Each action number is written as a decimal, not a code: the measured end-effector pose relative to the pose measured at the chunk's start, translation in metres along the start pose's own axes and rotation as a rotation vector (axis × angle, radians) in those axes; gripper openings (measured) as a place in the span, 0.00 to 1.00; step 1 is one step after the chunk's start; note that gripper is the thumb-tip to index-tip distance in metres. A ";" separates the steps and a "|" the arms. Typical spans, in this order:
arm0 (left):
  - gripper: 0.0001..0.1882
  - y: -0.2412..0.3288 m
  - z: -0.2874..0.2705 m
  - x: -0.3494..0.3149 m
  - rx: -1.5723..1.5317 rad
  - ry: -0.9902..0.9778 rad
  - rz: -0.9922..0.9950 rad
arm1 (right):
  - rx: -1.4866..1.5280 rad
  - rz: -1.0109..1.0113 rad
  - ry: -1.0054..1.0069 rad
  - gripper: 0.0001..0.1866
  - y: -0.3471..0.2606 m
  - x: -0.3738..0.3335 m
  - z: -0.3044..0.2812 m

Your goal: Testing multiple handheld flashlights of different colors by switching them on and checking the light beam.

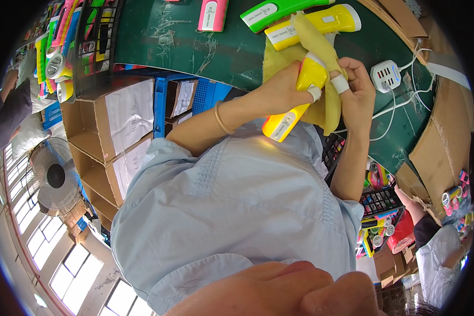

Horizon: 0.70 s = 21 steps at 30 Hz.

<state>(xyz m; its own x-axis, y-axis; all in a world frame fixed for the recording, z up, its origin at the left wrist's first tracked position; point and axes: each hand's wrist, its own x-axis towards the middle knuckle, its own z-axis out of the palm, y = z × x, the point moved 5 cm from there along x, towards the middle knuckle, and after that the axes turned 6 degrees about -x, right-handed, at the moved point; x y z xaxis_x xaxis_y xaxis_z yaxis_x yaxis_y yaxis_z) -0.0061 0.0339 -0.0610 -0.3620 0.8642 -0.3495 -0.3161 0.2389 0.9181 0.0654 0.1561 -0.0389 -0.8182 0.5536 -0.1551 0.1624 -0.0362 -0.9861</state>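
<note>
My left hand (285, 88) is closed around a yellow flashlight (284, 125), which is tilted, with its lower end near my light blue shirt. White tape wraps my left thumb. A faint warm glow falls on the shirt beside that end. Between the fingers of my right hand (357, 89), one of them also taped in white, is a fold of yellow cloth (329, 108), pressed along the flashlight's upper side. More of the cloth spreads on the green tabletop (237, 50) under both hands. Just beyond lie another yellow flashlight (337, 20), a green flashlight (287, 11) and a pink flashlight (214, 16).
A white charging hub (385, 76) with cables sits right of my right hand. Black baskets (92, 52) of colourful flashlights stand at the left; others are at lower right. Cardboard bins (92, 118) and a fan (54, 176) are at left. Other people appear at both sides.
</note>
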 end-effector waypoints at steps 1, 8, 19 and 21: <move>0.25 -0.001 0.001 -0.004 0.067 0.025 0.032 | 0.002 0.007 0.001 0.09 -0.001 -0.002 0.002; 0.27 0.000 0.002 -0.006 0.176 0.052 0.004 | -0.003 0.014 -0.056 0.10 -0.005 -0.004 0.000; 0.26 0.001 0.000 -0.004 0.191 0.045 -0.009 | 0.168 0.142 0.016 0.11 0.006 -0.004 -0.003; 0.25 0.004 0.001 -0.004 0.224 0.062 0.031 | 0.155 0.100 0.025 0.11 0.005 -0.005 0.003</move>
<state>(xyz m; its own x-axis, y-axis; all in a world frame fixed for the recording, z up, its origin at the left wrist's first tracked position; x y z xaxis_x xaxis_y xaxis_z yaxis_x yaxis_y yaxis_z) -0.0050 0.0320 -0.0552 -0.4242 0.8451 -0.3253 -0.1043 0.3113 0.9446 0.0683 0.1511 -0.0430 -0.7882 0.5610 -0.2530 0.1536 -0.2187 -0.9636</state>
